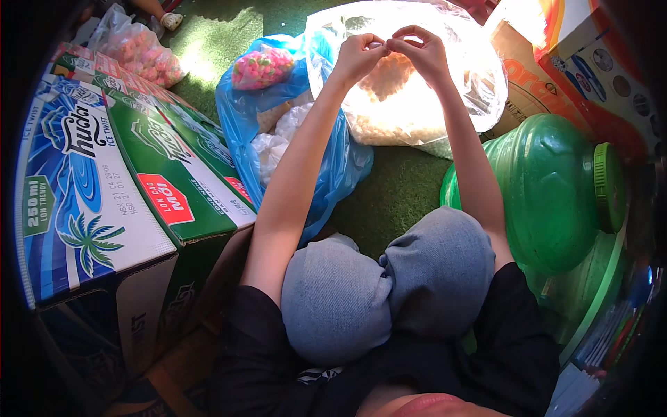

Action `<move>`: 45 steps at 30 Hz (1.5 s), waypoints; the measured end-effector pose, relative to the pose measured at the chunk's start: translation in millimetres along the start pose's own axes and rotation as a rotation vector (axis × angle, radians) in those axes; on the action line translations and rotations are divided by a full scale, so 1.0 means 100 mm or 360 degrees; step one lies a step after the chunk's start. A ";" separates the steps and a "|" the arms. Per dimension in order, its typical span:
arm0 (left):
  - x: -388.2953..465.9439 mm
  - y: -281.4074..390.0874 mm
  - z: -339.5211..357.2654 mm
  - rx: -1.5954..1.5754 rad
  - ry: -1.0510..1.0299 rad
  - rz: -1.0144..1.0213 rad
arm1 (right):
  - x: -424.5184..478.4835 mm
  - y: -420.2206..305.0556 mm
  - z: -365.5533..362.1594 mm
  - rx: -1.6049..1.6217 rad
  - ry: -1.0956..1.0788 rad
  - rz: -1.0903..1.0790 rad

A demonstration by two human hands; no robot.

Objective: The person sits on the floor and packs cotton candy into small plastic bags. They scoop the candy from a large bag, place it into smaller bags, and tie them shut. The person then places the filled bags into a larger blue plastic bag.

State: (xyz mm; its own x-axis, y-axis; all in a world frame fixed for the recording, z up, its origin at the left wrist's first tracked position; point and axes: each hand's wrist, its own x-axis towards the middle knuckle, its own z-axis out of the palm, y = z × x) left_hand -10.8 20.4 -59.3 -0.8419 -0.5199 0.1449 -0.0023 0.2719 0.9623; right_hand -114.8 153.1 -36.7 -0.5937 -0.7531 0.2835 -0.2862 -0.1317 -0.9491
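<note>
My left hand [360, 56] and my right hand [423, 52] meet at the fingertips over a large clear plastic bag [482, 99] of pale, small puffed pieces [385, 127]. Thumbs and forefingers are pinched together; whether something small is between them cannot be made out in the glare. Left of it a blue plastic bag [234, 117] lies spread out, holding a clear bag of pink and green pieces [263, 68] and white knotted plastic bags [294, 122]. My left forearm passes over the blue bag.
Printed cardboard drink cartons [140, 161] stand at the left, with a bag of pink pieces [143, 57] beyond them. At the right are a big green plastic jar [547, 193] with a green lid [609, 187] and cardboard boxes [526, 78]. Another person's foot [171, 20] shows at the top left.
</note>
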 end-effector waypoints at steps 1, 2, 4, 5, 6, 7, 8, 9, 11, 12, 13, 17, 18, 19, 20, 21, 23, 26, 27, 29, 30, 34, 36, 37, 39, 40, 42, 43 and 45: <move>-0.01 -0.02 0.00 -0.0023 0.0035 -0.0031 | -0.02 0.00 0.01 -0.0213 0.0053 0.0015; -0.02 -0.03 0.01 -0.0063 0.0053 -0.0066 | -0.04 0.00 0.02 -0.0402 0.0107 -0.0035; -0.04 -0.06 0.01 -0.0026 0.0097 -0.0175 | -0.06 0.03 0.06 -0.0580 0.0083 -0.0181; -0.06 -0.07 0.00 -0.0017 0.0112 -0.0232 | -0.08 0.05 0.08 -0.0677 0.0063 -0.0236; -0.08 -0.08 -0.01 -0.0010 0.0129 -0.0228 | -0.09 0.08 0.11 -0.0656 0.0050 -0.0192; -0.10 -0.09 -0.01 -0.0052 0.0113 -0.0253 | -0.10 0.12 0.12 -0.0676 0.0044 -0.0247; -0.11 -0.11 -0.02 -0.0095 0.0098 -0.0278 | -0.11 0.16 0.14 -0.0723 0.0026 -0.0224; -0.12 -0.12 -0.03 -0.0142 0.0082 -0.0336 | -0.11 0.19 0.15 -0.0775 0.0018 -0.0205; -0.13 -0.14 -0.06 -0.0301 0.0077 -0.0394 | -0.13 0.26 0.16 -0.0751 -0.0016 -0.0203; -0.14 -0.15 -0.07 -0.0454 0.0116 -0.0446 | -0.14 0.28 0.15 -0.0739 -0.0006 -0.0236; -0.14 -0.16 -0.08 -0.0609 0.0155 -0.0504 | -0.15 0.30 0.14 -0.0713 0.0018 -0.0309; -0.16 -0.17 -0.10 -0.0828 0.0017 -0.0556 | -0.15 0.34 0.07 -0.0498 0.0016 0.0073; -0.17 -0.17 -0.11 -0.0837 -0.0050 -0.0592 | -0.15 0.35 0.05 -0.0471 -0.0023 0.0132; -0.17 -0.17 -0.10 -0.0827 -0.0023 -0.0589 | -0.14 0.35 0.03 -0.0436 -0.0073 0.0187; -0.18 -0.16 -0.09 -0.0815 0.0004 -0.0587 | -0.14 0.36 0.01 -0.0408 -0.0097 0.0248; -0.18 -0.15 -0.09 -0.0821 0.0009 -0.0587 | -0.14 0.37 -0.01 -0.0372 -0.0132 0.0305; -0.18 -0.14 -0.07 -0.0698 -0.0040 -0.0574 | -0.14 0.40 -0.02 -0.0228 -0.0072 0.0400; -0.18 -0.13 -0.05 -0.0596 -0.0047 -0.0568 | -0.14 0.42 0.02 0.0046 0.0165 0.0518; -0.18 -0.13 -0.04 -0.0595 -0.0035 -0.0567 | -0.14 0.42 0.04 0.0101 0.0214 0.0561; -0.18 -0.13 -0.03 -0.0641 -0.0076 -0.0511 | -0.13 0.40 0.06 0.0214 0.0269 0.0594; -0.19 -0.13 -0.03 -0.0674 -0.0101 -0.0494 | -0.13 0.37 0.06 0.0274 0.0274 0.0585; -0.19 -0.12 -0.06 -0.0622 -0.0253 -0.0456 | -0.12 0.25 0.09 0.0356 0.0355 0.0637; -0.19 -0.10 -0.07 -0.0494 -0.0334 -0.0439 | -0.13 0.19 0.09 0.0387 0.0358 0.0704; -0.19 -0.09 -0.08 -0.0450 -0.0355 -0.0470 | -0.13 0.17 0.09 0.0414 0.0362 0.0727; -0.18 -0.08 -0.09 -0.0385 -0.0424 -0.0520 | -0.13 0.15 0.08 0.0436 0.0296 0.0705; -0.17 -0.07 -0.09 -0.0395 -0.0458 -0.0497 | -0.13 0.15 0.08 0.0453 0.0264 0.0690; -0.16 -0.07 -0.10 -0.0402 -0.0518 -0.0467 | -0.12 0.18 0.07 0.0522 0.0235 0.0674; -0.16 -0.08 -0.11 -0.0414 -0.0536 -0.0494 | -0.11 0.20 0.07 0.0571 0.0216 0.0655; -0.15 -0.10 -0.12 -0.0430 -0.0566 -0.0544 | -0.10 0.25 0.06 0.0515 0.0174 0.0571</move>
State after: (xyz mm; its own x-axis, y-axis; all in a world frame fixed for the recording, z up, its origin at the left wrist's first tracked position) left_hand 8.6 15.4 -68.6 -0.9478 -0.2241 -0.2269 -0.2078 -0.1055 0.9725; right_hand -111.4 153.9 -63.9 -0.6923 -0.7179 -0.0726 0.1885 -0.0828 -0.9786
